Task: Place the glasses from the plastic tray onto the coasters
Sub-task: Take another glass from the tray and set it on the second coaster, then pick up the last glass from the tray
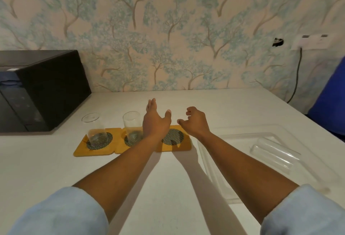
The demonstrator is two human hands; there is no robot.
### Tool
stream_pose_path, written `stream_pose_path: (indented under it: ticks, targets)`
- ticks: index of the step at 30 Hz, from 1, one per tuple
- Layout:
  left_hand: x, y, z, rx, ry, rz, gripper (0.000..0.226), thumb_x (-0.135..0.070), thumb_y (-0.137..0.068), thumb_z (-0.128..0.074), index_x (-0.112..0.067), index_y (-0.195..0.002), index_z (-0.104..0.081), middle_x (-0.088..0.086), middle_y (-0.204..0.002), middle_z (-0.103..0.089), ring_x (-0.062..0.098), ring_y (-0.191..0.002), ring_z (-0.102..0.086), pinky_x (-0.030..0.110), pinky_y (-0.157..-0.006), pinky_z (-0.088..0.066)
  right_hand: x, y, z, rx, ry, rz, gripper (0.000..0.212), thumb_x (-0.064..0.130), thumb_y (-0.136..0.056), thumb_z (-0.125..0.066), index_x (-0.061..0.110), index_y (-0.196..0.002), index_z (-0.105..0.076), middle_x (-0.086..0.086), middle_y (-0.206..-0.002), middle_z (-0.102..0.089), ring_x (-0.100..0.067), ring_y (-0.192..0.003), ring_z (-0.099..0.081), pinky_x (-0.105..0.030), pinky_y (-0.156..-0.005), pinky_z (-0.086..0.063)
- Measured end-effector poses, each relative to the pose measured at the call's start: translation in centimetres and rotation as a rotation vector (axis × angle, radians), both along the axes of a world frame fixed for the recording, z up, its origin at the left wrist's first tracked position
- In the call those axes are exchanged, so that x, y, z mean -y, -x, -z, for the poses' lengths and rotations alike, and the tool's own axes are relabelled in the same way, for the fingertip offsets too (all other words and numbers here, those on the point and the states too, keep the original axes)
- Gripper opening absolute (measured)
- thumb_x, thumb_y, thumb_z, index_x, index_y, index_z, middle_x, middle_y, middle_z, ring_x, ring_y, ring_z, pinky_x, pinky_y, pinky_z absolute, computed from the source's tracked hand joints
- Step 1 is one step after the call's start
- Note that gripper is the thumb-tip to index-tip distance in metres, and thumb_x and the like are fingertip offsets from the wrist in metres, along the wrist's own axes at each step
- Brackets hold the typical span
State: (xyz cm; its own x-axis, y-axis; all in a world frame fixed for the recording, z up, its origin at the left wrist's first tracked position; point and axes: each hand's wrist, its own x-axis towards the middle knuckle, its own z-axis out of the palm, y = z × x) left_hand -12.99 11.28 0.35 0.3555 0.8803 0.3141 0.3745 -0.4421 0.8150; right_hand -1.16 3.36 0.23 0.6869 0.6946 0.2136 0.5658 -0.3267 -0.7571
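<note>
Three yellow coasters with dark mesh centres lie in a row on the white table. A clear glass (94,128) stands upright on the left coaster (80,149). A second glass (131,125) stands on the middle coaster (119,149). The right coaster (172,138) carries no glass. My left hand (155,122) hovers open just right of the second glass, apart from it. My right hand (195,122) hangs over the right coaster's far edge, fingers loosely curled and holding nothing. One glass (272,155) lies on its side in the clear plastic tray (214,171) at the right.
A black appliance (41,92) stands at the back left of the table. A blue object (330,102) sits past the table's right edge. A wall socket (309,41) with a dark cable hangs on the wallpapered wall.
</note>
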Motion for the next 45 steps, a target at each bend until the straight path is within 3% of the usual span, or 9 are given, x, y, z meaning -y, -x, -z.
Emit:
stream_pose_path:
  ticks: [8,12,15,23,28,31,34,42,45]
  targets:
    - [5.2,-5.9,0.4,-0.038,0.137,0.239,0.070,-0.042,-0.091,-0.059,-0.017,-0.151,-0.032,0.004,-0.148,-0.048,0.023,-0.130,-0.049,0.038,-0.104,-0.042,6.9,-4.3,-0.4,0.001,0.024,0.165,0.068,0.031,-0.079,-0.075,0.004,-0.135,-0.047,-0.015,-0.132,-0.059,-0.030,-0.117,-0.059,-0.037,-0.094,-0.049]
    - [8.3,-8.6,0.7,-0.003,0.200,0.289,0.063,-0.040,-0.090,-0.060,-0.020,-0.145,-0.040,-0.001,-0.137,-0.058,0.017,-0.110,-0.061,0.031,-0.091,-0.046,10.3,-6.3,-0.2,0.008,0.041,0.246,0.067,0.030,-0.079,-0.075,0.003,-0.134,-0.048,-0.014,-0.131,-0.059,-0.029,-0.116,-0.060,-0.034,-0.092,-0.047]
    - [10.6,-10.3,1.2,-0.009,0.219,0.361,0.054,-0.040,-0.090,-0.061,-0.021,-0.138,-0.047,-0.001,-0.131,-0.061,0.012,-0.095,-0.057,0.027,-0.083,-0.042,12.7,-7.8,0.0,0.020,0.068,0.309,0.066,0.028,-0.078,-0.074,0.003,-0.134,-0.048,-0.014,-0.132,-0.058,-0.028,-0.119,-0.057,-0.032,-0.090,-0.046]
    - [15.4,-14.4,2.7,-0.214,0.315,0.510,0.042,-0.045,-0.089,-0.056,-0.022,-0.124,-0.058,-0.001,-0.122,-0.066,0.021,-0.104,-0.065,0.037,-0.095,-0.050,18.1,-11.4,0.7,0.056,0.343,0.417,0.055,0.022,-0.074,-0.070,0.005,-0.123,-0.051,-0.012,-0.128,-0.056,-0.028,-0.116,-0.055,-0.034,-0.082,-0.049]
    - [17.4,-17.0,4.0,-0.309,0.469,0.585,0.065,-0.051,-0.088,-0.053,-0.013,-0.140,-0.043,0.008,-0.123,-0.065,0.025,-0.103,-0.068,0.043,-0.097,-0.051,20.4,-13.2,1.1,0.062,0.491,0.389,0.067,0.025,-0.075,-0.073,0.005,-0.132,-0.043,-0.013,-0.136,-0.048,-0.030,-0.126,-0.047,-0.038,-0.093,-0.048]
    - [18.3,-18.2,4.6,-0.289,0.602,0.601,0.064,-0.045,-0.092,-0.050,-0.005,-0.141,-0.039,0.009,-0.104,-0.070,0.022,-0.082,-0.072,0.039,-0.086,-0.058,21.2,-13.8,1.7,0.054,0.556,0.359,0.073,0.028,-0.075,-0.076,0.005,-0.135,-0.042,-0.012,-0.137,-0.048,-0.030,-0.126,-0.047,-0.038,-0.094,-0.049]
    - [19.2,-18.9,5.1,-0.286,0.677,0.638,0.057,-0.044,-0.095,-0.048,-0.005,-0.136,-0.045,0.009,-0.101,-0.069,0.018,-0.072,-0.070,0.030,-0.070,-0.059,21.6,-14.3,2.1,0.100,0.658,0.326,0.068,0.026,-0.074,-0.076,0.007,-0.132,-0.046,-0.011,-0.131,-0.054,-0.028,-0.118,-0.054,-0.036,-0.089,-0.050]
    - [19.8,-19.9,6.1,-0.271,0.694,0.649,0.029,-0.038,-0.093,-0.051,-0.012,-0.094,-0.063,0.007,-0.079,-0.068,0.024,-0.077,-0.068,0.045,-0.094,-0.054,21.8,-14.6,3.5,0.243,0.727,0.340,0.052,0.020,-0.075,-0.067,0.010,-0.122,-0.048,-0.009,-0.118,-0.059,-0.028,-0.106,-0.058,-0.035,-0.081,-0.046]
    - [19.4,-20.0,6.0,-0.230,0.695,0.626,0.041,-0.041,-0.090,-0.056,-0.004,-0.104,-0.065,0.005,-0.076,-0.067,0.021,-0.071,-0.067,0.043,-0.093,-0.055,21.7,-14.6,3.5,0.177,0.651,0.347,0.070,0.028,-0.070,-0.073,0.011,-0.131,-0.044,-0.007,-0.125,-0.056,-0.027,-0.112,-0.057,-0.034,-0.083,-0.047]
